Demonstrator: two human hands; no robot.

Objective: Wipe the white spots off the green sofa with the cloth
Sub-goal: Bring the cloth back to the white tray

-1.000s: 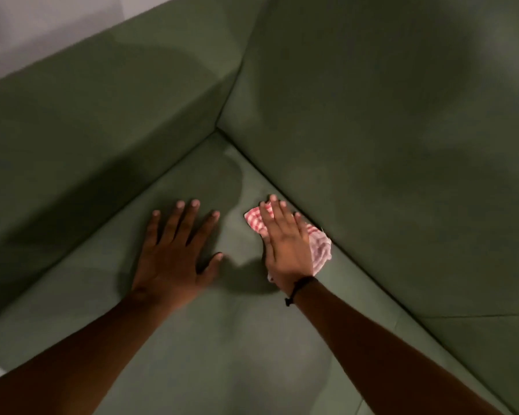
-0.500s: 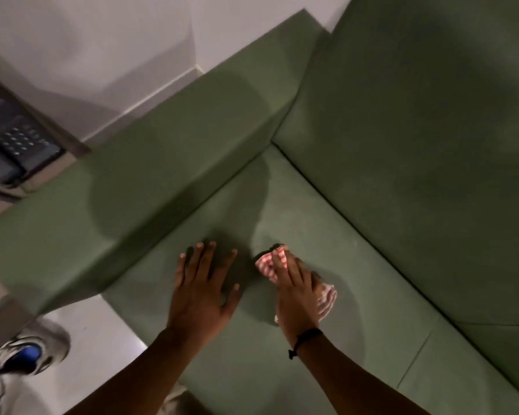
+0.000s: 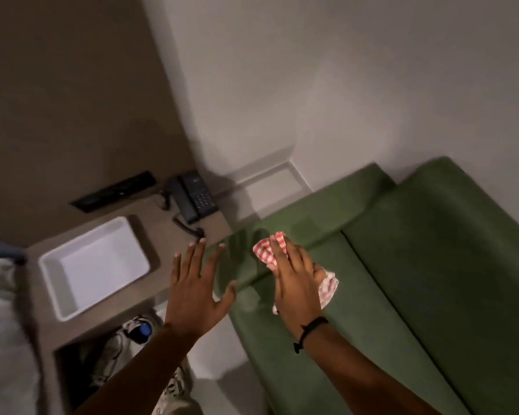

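One tray beside phone.

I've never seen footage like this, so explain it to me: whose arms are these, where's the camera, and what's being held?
There is no machine: the single picture comes from a camera worn on a person's head, looking down at their own arms. The right hand presses a red-and-white checked cloth against the green sofa, near its armrest. The left hand is open, fingers spread, holding nothing. Beside the sofa, a side table carries a white tray and a dark telephone.
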